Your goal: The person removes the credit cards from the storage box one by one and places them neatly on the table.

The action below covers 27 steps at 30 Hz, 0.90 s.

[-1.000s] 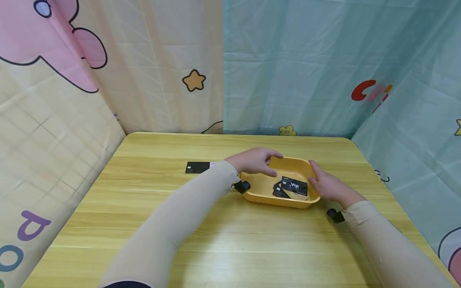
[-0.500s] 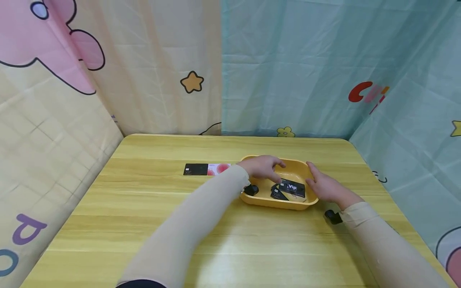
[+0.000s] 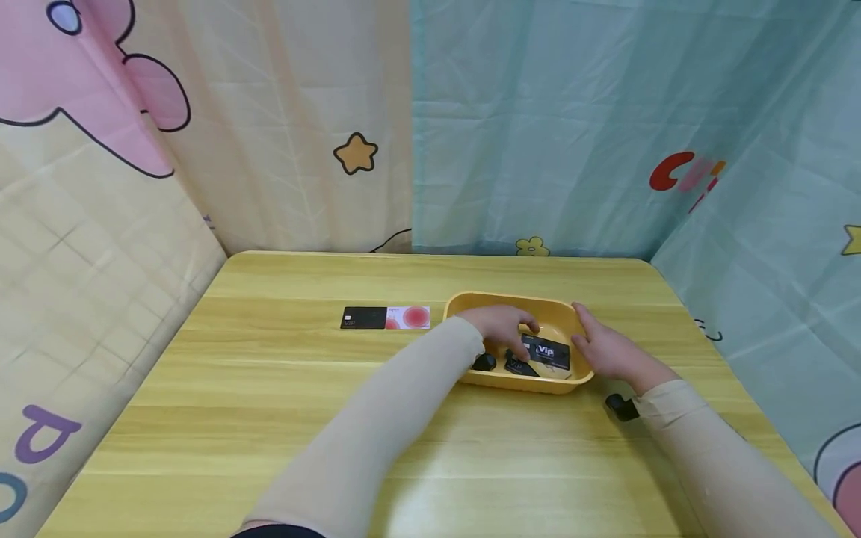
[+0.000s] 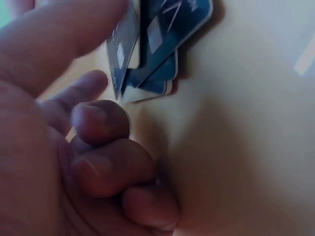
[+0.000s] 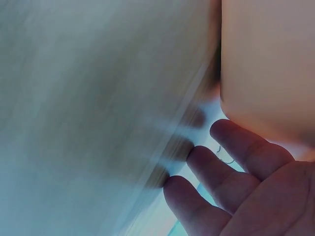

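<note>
A yellow plastic basket [image 3: 518, 382] stands on the table, holding several VIP cards [image 3: 548, 351] in a loose overlapping pile. My left hand [image 3: 501, 325] reaches down into the basket, thumb and index finger spread at the pile's left edge. In the left wrist view, the cards [image 4: 167, 39] fan out just past the thumb, while the other fingers [image 4: 115, 167] curl loosely with nothing in them. My right hand [image 3: 612, 347] holds the basket's right end, its thumb over the rim. The right wrist view has its lower fingers [image 5: 211, 182] outside the basket wall [image 5: 270, 64], at the tabletop.
Left of the basket, a black card [image 3: 363, 317] and a pink-and-white card [image 3: 408, 317] lie edge to edge on the wooden table [image 3: 269, 388]. Patterned curtains [image 3: 538, 127] hang along the table's back and sides.
My left hand has moved right and down into the basket, up to the cards. Its sleeve has uncovered the pink-and-white card. My right hand stays at the basket's right end.
</note>
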{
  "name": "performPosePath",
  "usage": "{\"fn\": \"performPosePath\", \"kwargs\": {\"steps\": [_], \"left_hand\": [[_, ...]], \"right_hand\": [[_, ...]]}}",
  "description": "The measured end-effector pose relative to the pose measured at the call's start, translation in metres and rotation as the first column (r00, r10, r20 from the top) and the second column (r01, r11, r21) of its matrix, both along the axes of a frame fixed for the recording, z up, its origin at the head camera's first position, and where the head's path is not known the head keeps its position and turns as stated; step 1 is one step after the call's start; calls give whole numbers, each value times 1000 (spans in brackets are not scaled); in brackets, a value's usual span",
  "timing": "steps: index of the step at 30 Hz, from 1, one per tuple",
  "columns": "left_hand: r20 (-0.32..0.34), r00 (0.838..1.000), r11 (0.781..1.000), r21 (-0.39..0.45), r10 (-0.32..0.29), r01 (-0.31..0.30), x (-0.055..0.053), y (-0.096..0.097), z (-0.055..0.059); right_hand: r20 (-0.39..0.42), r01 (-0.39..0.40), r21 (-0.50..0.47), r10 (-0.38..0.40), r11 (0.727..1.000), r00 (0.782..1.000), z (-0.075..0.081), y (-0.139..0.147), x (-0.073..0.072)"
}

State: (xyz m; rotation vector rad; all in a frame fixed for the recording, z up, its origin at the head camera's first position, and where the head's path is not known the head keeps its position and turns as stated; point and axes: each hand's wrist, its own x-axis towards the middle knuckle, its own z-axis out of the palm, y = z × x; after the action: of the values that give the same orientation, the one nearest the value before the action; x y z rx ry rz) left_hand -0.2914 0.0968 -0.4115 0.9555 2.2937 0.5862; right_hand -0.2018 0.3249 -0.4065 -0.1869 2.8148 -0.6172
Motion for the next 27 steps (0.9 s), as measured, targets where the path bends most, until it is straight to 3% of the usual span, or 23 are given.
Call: {"fn": "performPosePath", "kwargs": {"steps": [11,18,27], "left_hand": [[-2,1000,1000,-8,24,-24,4,3,-6],[-47,999,1000,-2,15,-15,3,2,-7],[-27,999,1000,19,24,-23,-1,-1,-9]], "right_hand": [[21,22,27,-22,999,1000,1,-2,1],[26,26,28,-26,999,999,0,-2,0],[34,24,12,-25,1000,999,0,-4,-1]]}}
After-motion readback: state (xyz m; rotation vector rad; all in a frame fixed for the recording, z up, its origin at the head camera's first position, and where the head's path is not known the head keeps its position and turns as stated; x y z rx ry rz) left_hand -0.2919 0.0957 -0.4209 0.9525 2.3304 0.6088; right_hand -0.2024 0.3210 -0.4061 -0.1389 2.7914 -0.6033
